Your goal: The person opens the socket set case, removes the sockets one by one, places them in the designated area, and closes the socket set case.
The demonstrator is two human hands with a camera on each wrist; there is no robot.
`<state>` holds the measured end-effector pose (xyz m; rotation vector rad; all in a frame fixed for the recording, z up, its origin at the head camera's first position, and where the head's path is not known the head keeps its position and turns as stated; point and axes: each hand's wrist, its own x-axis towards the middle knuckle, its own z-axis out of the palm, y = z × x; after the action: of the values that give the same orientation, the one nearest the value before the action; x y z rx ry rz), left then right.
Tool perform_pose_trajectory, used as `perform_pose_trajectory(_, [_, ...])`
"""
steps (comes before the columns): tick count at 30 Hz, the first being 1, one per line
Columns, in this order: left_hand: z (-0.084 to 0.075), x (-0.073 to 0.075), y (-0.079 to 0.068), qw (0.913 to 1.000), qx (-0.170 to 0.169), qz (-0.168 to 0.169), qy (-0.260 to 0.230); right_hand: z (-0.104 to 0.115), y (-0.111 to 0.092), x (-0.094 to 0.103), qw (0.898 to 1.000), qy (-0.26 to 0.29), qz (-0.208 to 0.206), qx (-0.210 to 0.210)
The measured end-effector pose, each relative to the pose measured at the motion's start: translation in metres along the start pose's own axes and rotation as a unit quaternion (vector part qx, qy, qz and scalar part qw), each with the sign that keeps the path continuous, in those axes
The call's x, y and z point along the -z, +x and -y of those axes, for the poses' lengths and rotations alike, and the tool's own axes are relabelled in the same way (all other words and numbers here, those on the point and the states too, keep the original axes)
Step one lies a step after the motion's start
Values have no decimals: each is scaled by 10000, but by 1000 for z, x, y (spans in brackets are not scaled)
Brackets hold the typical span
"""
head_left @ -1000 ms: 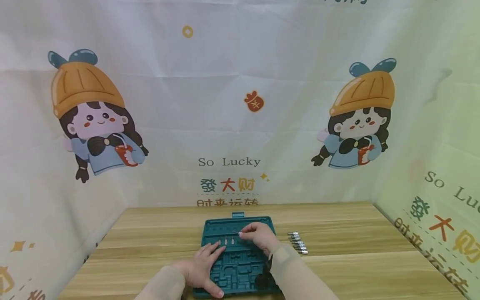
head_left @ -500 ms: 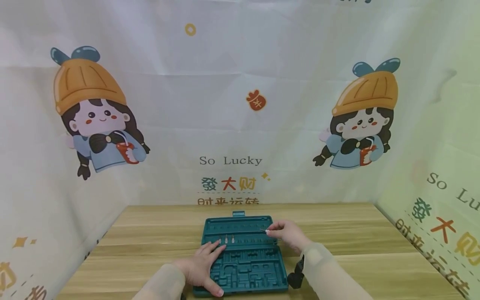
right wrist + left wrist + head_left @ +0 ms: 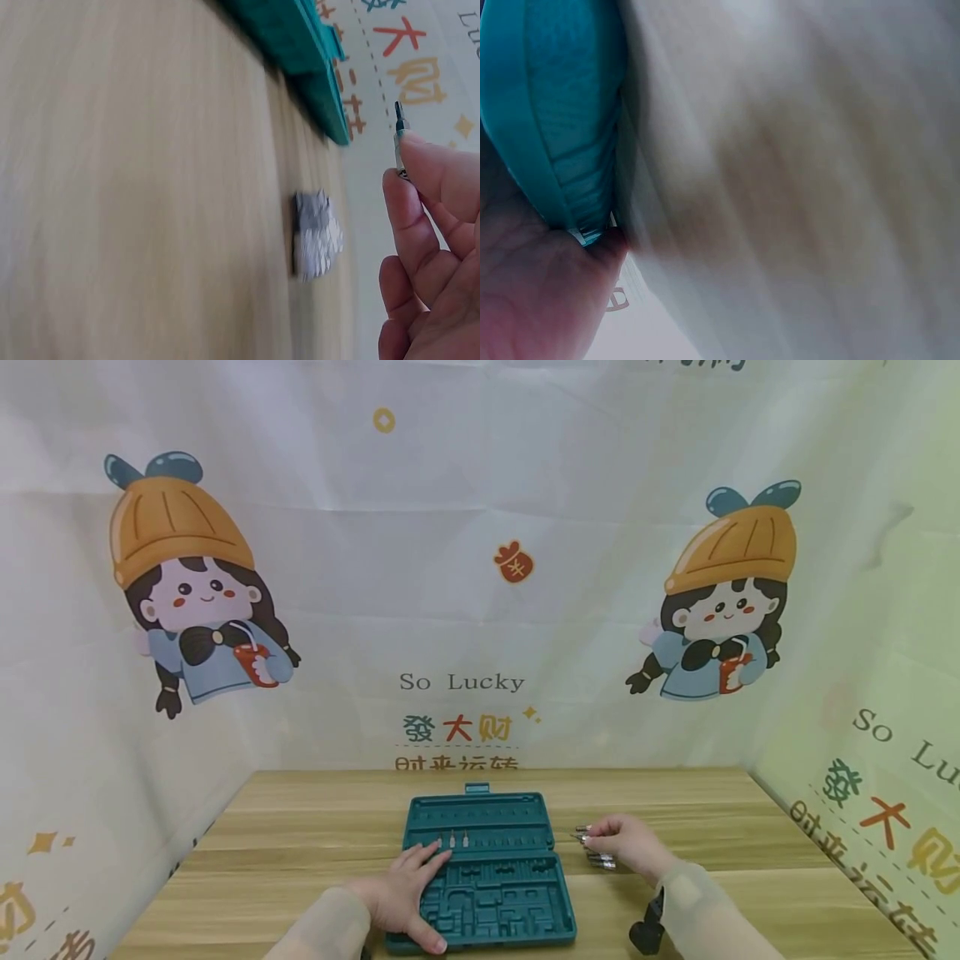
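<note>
A teal tool case [image 3: 562, 893] lies unfolded on the table, with a few small screwdriver bits [image 3: 465, 839] standing in its far half. My left hand [image 3: 405, 897] rests spread over the case's left side, fingertips by those bits and thumb at the near edge. To the right of the case, my right hand [image 3: 622, 843] pinches a small metal screwdriver bit [image 3: 399, 139] between thumb and index finger. It is over a row of silver bits [image 3: 602, 862] lying on the table, partly covering the row. The right wrist view shows these loose bits [image 3: 319, 236] as a blurred cluster.
The wooden table [image 3: 712, 827] ends at a printed cloth backdrop [image 3: 585, 610] behind and at both sides. A latch [image 3: 477, 788] juts from the far edge of the case. A black wrist device [image 3: 648, 928] hangs below the right sleeve.
My right hand has carried the pinched bit rightward, from above the case's far half to the row of bits on the table. My left hand has stayed on the case.
</note>
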<state>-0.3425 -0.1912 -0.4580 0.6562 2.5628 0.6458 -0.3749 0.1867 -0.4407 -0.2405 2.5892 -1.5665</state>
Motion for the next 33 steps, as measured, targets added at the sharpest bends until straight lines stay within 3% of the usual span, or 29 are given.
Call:
perform_pose_trajectory(9, [0, -1, 1, 10000, 45, -16, -3, -16, -12, 18, 9984, -359, 362, 263])
perform_pose_trajectory(16, [0, 1, 2, 10000, 49, 50, -24, -29, -19, 20, 9982, -438, 297, 272])
perform_pose_trajectory(21, [1, 0, 2, 10000, 52, 54, -20, -35, -21, 16, 9985, -483, 92, 243])
perform_pose_trajectory(27, [2, 0, 3, 10000, 49, 31, -43, -32, -21, 10, 9918, -1191, -457, -2])
perform_pose_trajectory(33, [-2, 1, 0, 10000, 83, 35, 28, -31, -21, 7, 9894, -1341, -552, 48])
